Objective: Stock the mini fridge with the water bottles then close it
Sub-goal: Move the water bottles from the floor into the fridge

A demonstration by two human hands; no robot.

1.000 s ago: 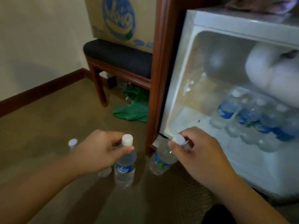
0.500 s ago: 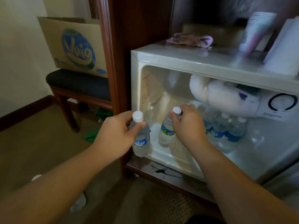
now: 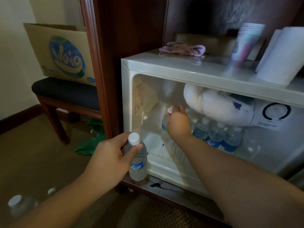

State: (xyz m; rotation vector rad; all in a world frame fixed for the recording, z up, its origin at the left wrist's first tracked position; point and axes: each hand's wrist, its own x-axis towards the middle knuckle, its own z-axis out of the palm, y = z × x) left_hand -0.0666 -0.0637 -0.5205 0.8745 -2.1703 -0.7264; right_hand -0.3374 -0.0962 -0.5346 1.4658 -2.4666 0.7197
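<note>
One water bottle (image 3: 138, 159) is pinched at the neck by the left hand (image 3: 108, 155) outside the mini fridge (image 3: 164, 68); another bottle (image 3: 165, 127) is gripped near its cap by the right hand (image 3: 178, 123) inside. Full, thin-walled plastic – likely heavy and squashy – is best held at the rigid neck.

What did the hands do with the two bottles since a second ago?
The right hand carried its water bottle from in front of the mini fridge deep inside, toward the bottles already stocked. The left hand lifted its bottle from the floor up to the fridge opening. Both hands still grip their bottles near the caps, and the stocked row has not moved.
</note>
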